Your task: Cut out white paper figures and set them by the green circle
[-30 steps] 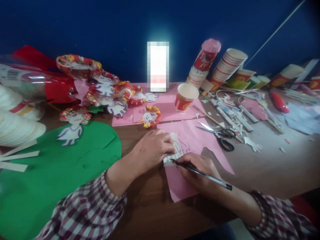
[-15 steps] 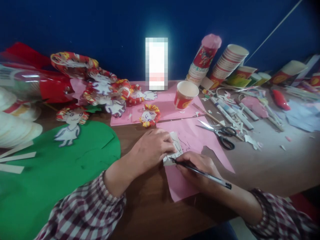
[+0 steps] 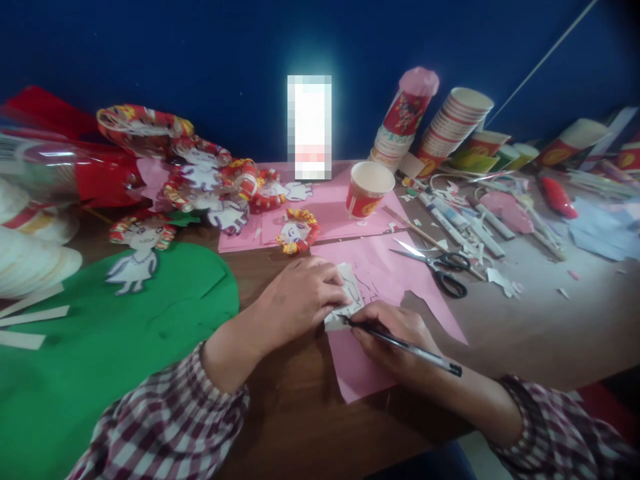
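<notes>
Curled and close together, the fingers of my left hand (image 3: pixel 305 293) hold down a small piece of white paper (image 3: pixel 356 300) that bears dark drawn lines. My right hand (image 3: pixel 393 333) is closed around a clear-barrelled black pen (image 3: pixel 415 348), its tip touching the paper's lower part. Under both lies a pink paper sheet (image 3: pixel 360 380) with a cut-out edge and some dark marks. My left fingers hide part of the white paper. Scissors (image 3: pixel 435 263) with their blades apart rest on the right side of the pink sheet.
A red paper cup (image 3: pixel 370 193) stands behind my hands, beside a lit, blurred-out screen (image 3: pixel 309 127). Stacked cups (image 3: pixel 453 123), markers (image 3: pixel 457 220) and scraps lie to the right. At left are a green round sheet (image 3: pixel 195 367), a paper doll (image 3: pixel 131 270) and red-yellow wrapped rings (image 3: pixel 145 123).
The whole view has shifted very slightly, so things sit a little further left. Both hands, the pen and the white paper keep nearly the same positions.
</notes>
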Demonstrator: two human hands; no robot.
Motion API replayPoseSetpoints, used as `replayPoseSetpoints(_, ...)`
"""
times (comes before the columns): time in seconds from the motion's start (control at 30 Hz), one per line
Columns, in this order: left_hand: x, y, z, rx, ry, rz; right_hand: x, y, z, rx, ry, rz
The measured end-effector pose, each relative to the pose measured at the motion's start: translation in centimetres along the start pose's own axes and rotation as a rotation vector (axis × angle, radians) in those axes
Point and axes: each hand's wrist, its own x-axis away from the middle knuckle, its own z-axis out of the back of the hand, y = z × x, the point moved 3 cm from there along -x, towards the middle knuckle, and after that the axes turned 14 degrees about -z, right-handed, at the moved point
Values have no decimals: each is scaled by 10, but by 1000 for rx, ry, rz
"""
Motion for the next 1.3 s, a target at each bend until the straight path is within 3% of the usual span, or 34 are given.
replayPoseSetpoints(1.3,1,-1,-1,-6,13,-7,0,5,-4,15,-6,13)
